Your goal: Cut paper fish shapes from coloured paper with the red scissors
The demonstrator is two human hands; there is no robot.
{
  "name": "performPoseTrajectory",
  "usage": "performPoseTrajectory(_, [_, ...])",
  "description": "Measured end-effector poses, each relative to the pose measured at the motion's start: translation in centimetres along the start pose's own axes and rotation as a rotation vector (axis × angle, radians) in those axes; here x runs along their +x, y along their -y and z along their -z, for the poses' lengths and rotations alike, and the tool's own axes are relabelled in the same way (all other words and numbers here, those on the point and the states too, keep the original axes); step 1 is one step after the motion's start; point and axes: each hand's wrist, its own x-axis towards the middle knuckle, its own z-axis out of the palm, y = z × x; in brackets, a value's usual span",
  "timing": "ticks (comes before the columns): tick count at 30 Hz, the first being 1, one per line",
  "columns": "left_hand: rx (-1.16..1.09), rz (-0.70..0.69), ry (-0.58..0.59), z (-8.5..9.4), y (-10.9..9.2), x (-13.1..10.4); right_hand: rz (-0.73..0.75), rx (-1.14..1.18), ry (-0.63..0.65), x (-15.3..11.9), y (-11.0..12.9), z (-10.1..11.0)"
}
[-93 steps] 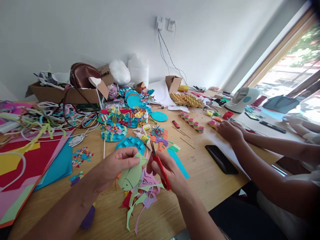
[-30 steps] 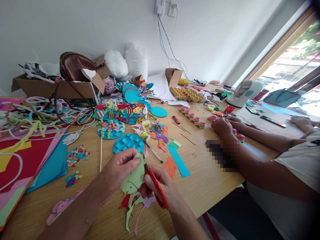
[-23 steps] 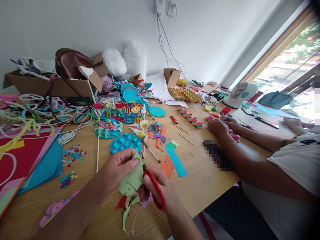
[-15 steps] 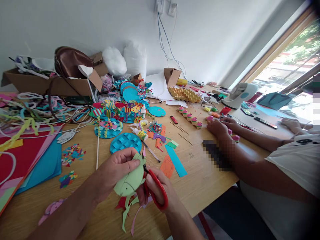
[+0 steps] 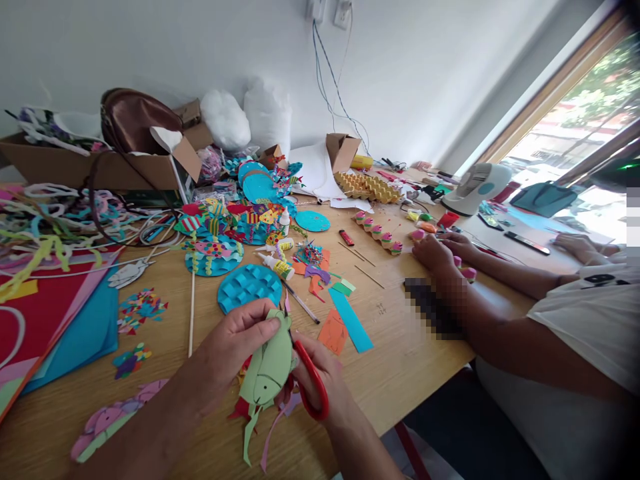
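Observation:
Between thumb and fingers, my left hand (image 5: 243, 338) pinches a light green paper fish (image 5: 271, 363) by its tail end, its drawn eye and mouth line pointing down toward me. My right hand (image 5: 320, 373) grips red-handled scissors (image 5: 313, 383), whose dark blades meet the fish's right edge near the tail. Part of the blades is hidden behind the paper. Below the fish lie a green paper strip (image 5: 251, 437), thin pink strips and red scraps. Pink and lilac paper fish (image 5: 107, 420) lie left of my left forearm, which partly covers them.
A blue woven paper disc (image 5: 250, 288), a pen (image 5: 303, 303), glue bottles (image 5: 279, 267) and a blue paper strip (image 5: 351, 320) lie beyond my hands. Coloured paper sheets (image 5: 75, 340) are at left. At right, another person's arms (image 5: 465, 287) rest on the table.
The green fish has turned in my left hand, its head swinging to the right and down. The scissors have shifted slightly left. My view has moved a little to the right.

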Motion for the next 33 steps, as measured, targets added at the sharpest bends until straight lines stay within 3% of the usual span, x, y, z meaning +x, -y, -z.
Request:
performPoseTrajectory(18, [0.202,-0.100,0.000,0.4,0.2,0.2,-0.089,-0.063,-0.072,-0.1,0.3,-0.3])
performPoseTrajectory(33, [0.204,-0.041,0.049,0.8,-0.4,-0.1,-0.093,-0.094,-0.042,-0.3,0.5,-0.3])
